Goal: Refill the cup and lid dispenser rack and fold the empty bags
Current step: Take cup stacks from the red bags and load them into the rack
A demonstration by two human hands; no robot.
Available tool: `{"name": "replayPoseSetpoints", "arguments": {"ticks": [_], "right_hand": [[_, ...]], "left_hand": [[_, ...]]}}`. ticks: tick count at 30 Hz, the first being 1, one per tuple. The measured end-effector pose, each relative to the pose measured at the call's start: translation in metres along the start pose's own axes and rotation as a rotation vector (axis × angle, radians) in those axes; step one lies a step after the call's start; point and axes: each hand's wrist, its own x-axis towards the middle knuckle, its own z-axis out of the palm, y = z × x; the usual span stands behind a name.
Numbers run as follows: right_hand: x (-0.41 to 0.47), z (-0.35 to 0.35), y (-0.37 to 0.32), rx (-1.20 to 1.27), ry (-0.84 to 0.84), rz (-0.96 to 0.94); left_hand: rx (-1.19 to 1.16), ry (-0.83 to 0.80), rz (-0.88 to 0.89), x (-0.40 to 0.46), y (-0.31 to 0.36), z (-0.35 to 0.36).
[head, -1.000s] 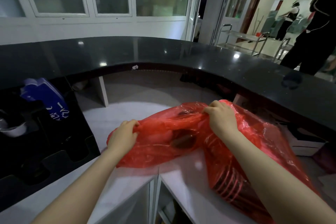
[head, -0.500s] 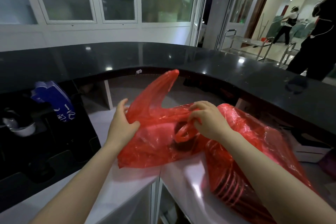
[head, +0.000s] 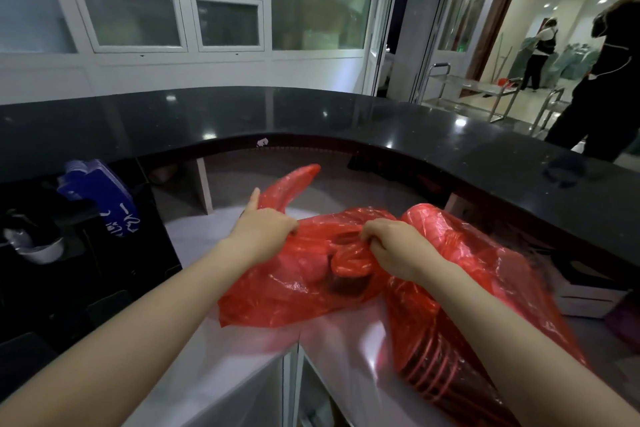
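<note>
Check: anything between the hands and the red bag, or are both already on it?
Nothing visible in the way. The left hand and the right hand both grip the red bag directly, bunching its plastic at the mouth. One bag handle sticks up free beyond the left hand.

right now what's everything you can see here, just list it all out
red plastic bag: one, translucent red, on the white lower counter, one handle sticking up
stack of ridged rims: one, seen through red plastic, right of the bag
white lower counter: one, white, under the bag
black raised countertop: one, glossy black, curving behind
blue packet: one, blue with white marks, far left
white box: one, right, under the black top
metal trolleys: two, steel, beyond the counter
other people: two, dark clothes, far right
left hand: grips the bag by its raised handle
right hand: fingers bunch the bag's middle
</note>
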Motion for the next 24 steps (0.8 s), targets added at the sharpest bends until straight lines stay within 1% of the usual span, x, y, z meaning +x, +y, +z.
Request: {"name": "replayPoseSetpoints", "arguments": {"ticks": [1,2,3,5,7,9,11,13,15,17,19,21,22,23,24], "right_hand": [[-0.001,0.002,0.002,-0.031,-0.012,0.007],[-0.002,0.004,0.003,-0.068,-0.024,0.02],[-0.003,0.006,0.005,-0.114,-0.038,0.042],[-0.001,0.009,0.007,-0.243,-0.046,0.098],[0.001,0.01,0.006,-0.367,-0.007,0.133],[0.002,0.012,0.004,-0.443,0.035,0.157],[0.001,0.013,0.005,-0.521,0.054,0.16],[-0.001,0.015,0.012,-0.61,0.006,0.179],[-0.006,0.017,0.019,-0.662,-0.115,0.213],[-0.009,0.02,0.021,-0.677,-0.217,0.214],[-0.006,0.021,0.018,-0.612,-0.257,0.153],[0.0,0.021,0.012,-0.528,-0.267,0.084],[0.002,0.02,0.008,-0.509,-0.249,0.053],[0.004,0.021,0.004,-0.502,-0.211,0.03],[0.005,0.022,0.001,-0.498,-0.156,0.013]], "left_hand": [[0.097,-0.01,0.014,-0.001,-0.001,0.002],[0.133,0.0,0.013,-0.001,-0.002,0.004],[0.133,0.018,0.005,-0.001,-0.003,0.006],[0.167,-0.007,-0.033,0.0,-0.005,0.008],[0.208,-0.024,-0.043,0.001,-0.007,0.009],[0.219,-0.067,-0.072,0.0,-0.009,0.012],[0.265,-0.152,-0.127,-0.003,-0.015,0.015],[0.304,-0.234,-0.187,-0.009,-0.027,0.02],[0.308,-0.305,-0.229,-0.014,-0.043,0.027],[0.257,-0.336,-0.251,-0.018,-0.053,0.031],[0.151,-0.278,-0.235,-0.018,-0.055,0.029],[0.093,-0.186,-0.163,-0.017,-0.05,0.02],[0.101,-0.131,-0.08,-0.018,-0.045,0.015],[0.116,-0.036,0.04,-0.019,-0.04,0.01],[0.139,0.097,0.186,-0.022,-0.036,0.005]]}}
